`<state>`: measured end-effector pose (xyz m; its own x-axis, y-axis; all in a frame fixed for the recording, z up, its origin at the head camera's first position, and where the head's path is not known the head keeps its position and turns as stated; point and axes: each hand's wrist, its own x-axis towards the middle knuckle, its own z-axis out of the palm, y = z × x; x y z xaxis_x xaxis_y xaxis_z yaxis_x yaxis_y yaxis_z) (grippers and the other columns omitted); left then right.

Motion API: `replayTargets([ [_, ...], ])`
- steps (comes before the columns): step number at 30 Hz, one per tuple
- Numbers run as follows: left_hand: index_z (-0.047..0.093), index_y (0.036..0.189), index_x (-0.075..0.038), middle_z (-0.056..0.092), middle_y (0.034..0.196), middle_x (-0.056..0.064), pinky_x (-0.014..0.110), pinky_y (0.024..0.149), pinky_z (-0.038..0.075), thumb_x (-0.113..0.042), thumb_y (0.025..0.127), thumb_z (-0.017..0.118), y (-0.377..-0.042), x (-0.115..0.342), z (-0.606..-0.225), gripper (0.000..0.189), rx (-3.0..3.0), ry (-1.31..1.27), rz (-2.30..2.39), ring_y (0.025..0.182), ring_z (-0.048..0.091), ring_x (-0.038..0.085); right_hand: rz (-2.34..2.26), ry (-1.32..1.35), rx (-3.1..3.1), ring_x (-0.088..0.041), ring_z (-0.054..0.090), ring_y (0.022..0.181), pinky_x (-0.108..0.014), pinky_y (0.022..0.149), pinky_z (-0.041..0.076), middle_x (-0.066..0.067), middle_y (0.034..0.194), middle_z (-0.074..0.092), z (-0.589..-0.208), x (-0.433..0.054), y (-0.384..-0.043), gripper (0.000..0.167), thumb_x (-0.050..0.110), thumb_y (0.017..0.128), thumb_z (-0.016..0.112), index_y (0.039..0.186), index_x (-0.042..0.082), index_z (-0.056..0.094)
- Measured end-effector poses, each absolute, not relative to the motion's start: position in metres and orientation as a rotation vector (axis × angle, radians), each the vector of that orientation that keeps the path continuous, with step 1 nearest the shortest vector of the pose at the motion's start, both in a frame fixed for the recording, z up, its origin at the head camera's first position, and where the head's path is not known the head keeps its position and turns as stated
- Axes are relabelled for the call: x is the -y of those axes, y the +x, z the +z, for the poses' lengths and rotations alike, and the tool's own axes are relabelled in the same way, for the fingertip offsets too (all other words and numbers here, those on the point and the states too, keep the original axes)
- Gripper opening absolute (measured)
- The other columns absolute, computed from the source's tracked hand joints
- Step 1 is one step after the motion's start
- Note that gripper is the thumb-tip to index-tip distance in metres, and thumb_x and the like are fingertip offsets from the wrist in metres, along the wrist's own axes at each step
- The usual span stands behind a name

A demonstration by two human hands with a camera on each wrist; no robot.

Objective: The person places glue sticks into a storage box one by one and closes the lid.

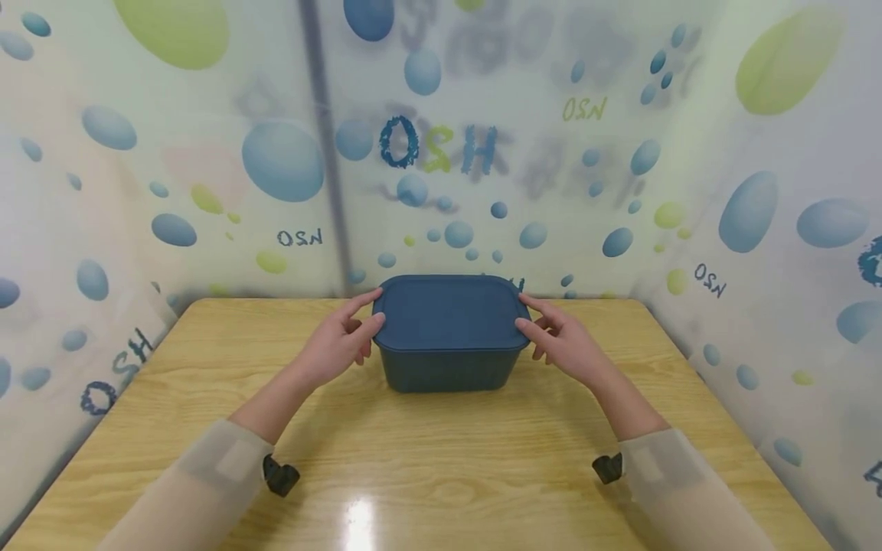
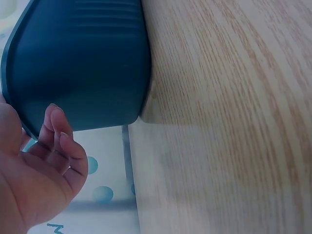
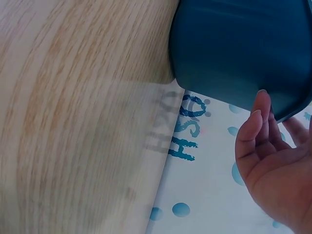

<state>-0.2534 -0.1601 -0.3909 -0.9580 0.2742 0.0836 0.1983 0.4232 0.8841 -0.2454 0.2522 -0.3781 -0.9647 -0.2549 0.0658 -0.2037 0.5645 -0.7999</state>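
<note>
A dark blue plastic storage box (image 1: 451,371) stands on the wooden table near its far edge, with a flat blue lid (image 1: 451,312) on top. My left hand (image 1: 338,340) grips the lid's left end, thumb and index finger on the rim. At the right end my right hand (image 1: 565,344) holds the rim the same way. In the left wrist view, the other fingers (image 2: 68,151) curl below the rim beside the box wall (image 2: 87,73). Similar curled fingers (image 3: 261,126) show under the rim in the right wrist view. The inside of the box is hidden.
The light wooden table (image 1: 441,459) runs up to a patterned backdrop (image 1: 455,222) close behind the box. Side panels with the same spots flank the table. A small black device (image 1: 279,474) sits at the left cuff, another (image 1: 608,468) at the right.
</note>
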Motion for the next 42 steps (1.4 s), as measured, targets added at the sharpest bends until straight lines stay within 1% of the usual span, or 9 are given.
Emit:
replayTargets([
  [7,0.037,0.173,-0.032,0.071,0.088,0.019,0.035,0.067,0.055,-0.047,0.115,0.057,-0.255,0.161,-0.390,0.064,-2.587,0.468,1.594,0.075,0.070,0.028,-1.392,-0.386,-2.736,-0.036,0.071,0.083,-0.042,0.070,0.058,-0.018,0.116,0.072,-0.377,-0.251,-0.245,0.066,0.044,0.112,0.064,0.172,0.029,0.040],
  [12,0.041,0.171,-0.025,0.066,0.084,0.010,0.040,0.071,0.059,-0.041,0.114,0.062,-0.251,0.163,-0.390,0.063,-2.582,0.460,1.650,0.083,0.070,0.043,-1.421,-0.404,-2.742,-0.030,0.070,0.084,-0.041,0.072,0.059,-0.018,0.120,0.072,-0.377,-0.249,-0.245,0.064,0.040,0.110,0.068,0.169,0.024,0.047],
  [15,0.048,0.167,-0.024,0.067,0.089,0.007,0.041,0.070,0.058,-0.042,0.111,0.066,-0.247,0.163,-0.388,0.062,-2.580,0.422,1.683,0.086,0.068,0.048,-1.477,-0.404,-2.728,-0.031,0.068,0.084,-0.038,0.072,0.058,-0.017,0.118,0.069,-0.376,-0.249,-0.244,0.061,0.036,0.110,0.070,0.166,0.019,0.051],
  [18,0.051,0.165,-0.021,0.071,0.093,0.005,0.037,0.072,0.060,-0.041,0.109,0.070,-0.244,0.162,-0.385,0.062,-2.565,0.407,1.712,0.084,0.071,0.039,-1.513,-0.398,-2.715,-0.033,0.068,0.085,-0.033,0.071,0.056,-0.016,0.116,0.065,-0.374,-0.249,-0.242,0.060,0.035,0.109,0.071,0.164,0.017,0.054],
  [23,0.048,0.167,-0.016,0.073,0.099,0.006,0.032,0.080,0.064,-0.033,0.110,0.070,-0.243,0.160,-0.385,0.064,-2.485,0.438,1.780,0.081,0.074,0.020,-1.507,-0.406,-2.717,-0.024,0.067,0.083,-0.030,0.070,0.054,-0.015,0.116,0.064,-0.371,-0.251,-0.239,0.061,0.034,0.109,0.071,0.165,0.016,0.052],
  [27,0.048,0.168,-0.016,0.072,0.100,0.007,0.031,0.080,0.064,-0.030,0.110,0.070,-0.243,0.157,-0.386,0.063,-2.437,0.427,1.829,0.080,0.074,0.018,-1.507,-0.406,-2.716,-0.020,0.067,0.082,-0.030,0.070,0.055,-0.016,0.116,0.065,-0.372,-0.254,-0.238,0.061,0.034,0.110,0.070,0.165,0.016,0.052],
  [34,0.049,0.167,-0.020,0.070,0.098,0.008,0.032,0.072,0.060,-0.033,0.110,0.070,-0.244,0.158,-0.387,0.062,-2.478,0.422,1.802,0.080,0.072,0.021,-1.484,-0.400,-2.738,-0.025,0.068,0.082,-0.032,0.069,0.056,-0.016,0.115,0.067,-0.376,-0.254,-0.241,0.062,0.037,0.110,0.070,0.166,0.019,0.052],
  [38,0.051,0.166,-0.022,0.070,0.094,0.009,0.030,0.064,0.053,-0.039,0.110,0.068,-0.244,0.161,-0.389,0.060,-2.533,0.424,1.744,0.076,0.069,0.021,-1.398,-0.440,-2.786,-0.033,0.070,0.087,-0.035,0.070,0.058,-0.016,0.119,0.069,-0.378,-0.255,-0.240,0.061,0.039,0.112,0.066,0.166,0.016,0.050],
  [42,0.051,0.165,-0.015,0.073,0.104,0.010,0.035,0.070,0.056,-0.040,0.113,0.063,-0.233,0.168,-0.387,0.059,-2.708,0.457,1.596,0.086,0.072,0.027,-1.214,-0.515,-2.872,-0.036,0.072,0.113,-0.045,0.089,0.061,-0.018,0.139,0.068,-0.375,-0.257,-0.227,0.066,0.043,0.115,0.058,0.170,0.011,0.042],
])
